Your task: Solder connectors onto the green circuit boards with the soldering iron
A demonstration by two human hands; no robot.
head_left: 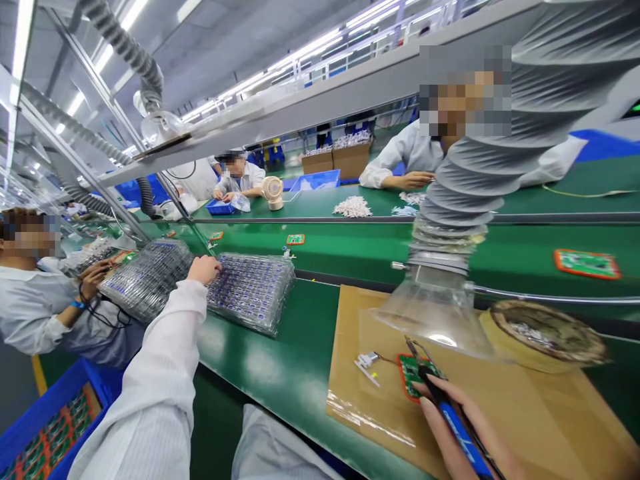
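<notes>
My left hand (pixel 204 269) reaches out to the upper left corner of a stack of clear plastic trays (pixel 250 288) with small blue-and-silver parts in the pockets. Its fingers are closed together; whatever is between them is hidden. In my right hand (pixel 450 427) is a blue and black soldering iron (pixel 457 427), its thin metal end pointing away over a green circuit board (pixel 411 377) with an orange-red edge. Beside that board lies a small white part (pixel 368 361), with a thin wire running toward the board.
Over the board hangs a clear fume hood (pixel 435 310) on a grey hose. A round pot (pixel 545 333) stands to its right. The green conveyor (pixel 350 247) carries several boards. Co-workers sit opposite and at left. A blue bin (pixel 95 380) of boards is lower left.
</notes>
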